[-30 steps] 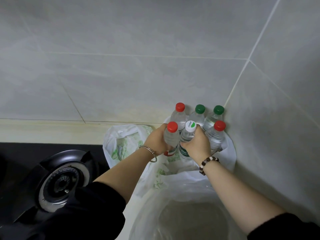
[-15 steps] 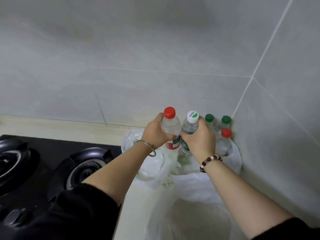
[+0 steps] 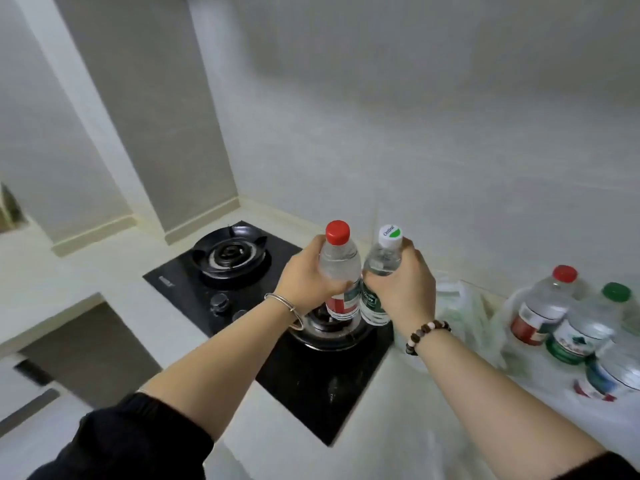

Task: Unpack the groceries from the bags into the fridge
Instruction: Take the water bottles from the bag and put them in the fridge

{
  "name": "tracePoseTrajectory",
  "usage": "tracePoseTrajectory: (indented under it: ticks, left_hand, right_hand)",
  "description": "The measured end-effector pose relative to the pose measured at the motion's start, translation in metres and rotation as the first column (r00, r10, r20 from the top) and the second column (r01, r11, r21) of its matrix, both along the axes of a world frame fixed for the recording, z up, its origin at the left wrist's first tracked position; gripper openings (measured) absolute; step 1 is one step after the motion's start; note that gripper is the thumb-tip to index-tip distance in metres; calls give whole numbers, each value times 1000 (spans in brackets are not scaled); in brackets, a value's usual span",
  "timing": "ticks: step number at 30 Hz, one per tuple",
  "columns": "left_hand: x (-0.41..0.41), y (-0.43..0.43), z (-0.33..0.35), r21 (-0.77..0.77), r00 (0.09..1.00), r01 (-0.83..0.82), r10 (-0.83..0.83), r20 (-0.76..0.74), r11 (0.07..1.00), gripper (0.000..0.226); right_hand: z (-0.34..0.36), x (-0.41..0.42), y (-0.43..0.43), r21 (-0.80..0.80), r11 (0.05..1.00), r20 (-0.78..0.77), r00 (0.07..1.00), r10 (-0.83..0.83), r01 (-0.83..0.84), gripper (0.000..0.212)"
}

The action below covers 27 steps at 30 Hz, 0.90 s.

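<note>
My left hand (image 3: 306,280) grips a clear water bottle with a red cap (image 3: 339,268), held upright in the air above the stove. Beside it my right hand (image 3: 403,289) grips a second water bottle with a white cap (image 3: 382,261), also upright, the two bottles nearly touching. At the far right, several more water bottles (image 3: 568,317) with red and green caps stand on the counter inside a white plastic bag (image 3: 460,313). The fridge is out of view.
A black two-burner gas stove (image 3: 242,271) is set into the pale counter (image 3: 104,278) below my hands. Grey tiled walls close in behind and at the left. The counter's front edge drops off at the lower left.
Both hands have lifted the two bottles out of the bag and carried them left, over the stove. My view has swung left, so the bag and remaining bottles now sit at the right edge.
</note>
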<state>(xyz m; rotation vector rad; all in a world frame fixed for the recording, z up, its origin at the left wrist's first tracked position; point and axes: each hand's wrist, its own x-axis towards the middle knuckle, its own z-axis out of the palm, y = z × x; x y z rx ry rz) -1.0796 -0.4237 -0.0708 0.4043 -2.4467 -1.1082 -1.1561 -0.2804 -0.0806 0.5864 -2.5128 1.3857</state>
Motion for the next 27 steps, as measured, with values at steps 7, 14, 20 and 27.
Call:
tracePoseTrajectory:
  ticks: [7,14,20,27]
  left_hand:
    - [175,-72,12,-62,943,-331,333,20,941,55]
    - [370,-116,42,-100,816,-575,578,7,812,64]
    - [535,-121,81,-54,709,-704,705,3,708,62]
    - [673,-87,113,-42,447,-894,891,-73,445,52]
  right_hand:
    - [7,120,-114,0,909,39,909,416,-416,54]
    - [35,289,-182,-31,660,-30,661,750,-750,46]
    - [60,434,-225,-102,415,-107,424,899,-904,54]
    - [78,574,-251,-112,107,-217,129,968,-988,54]
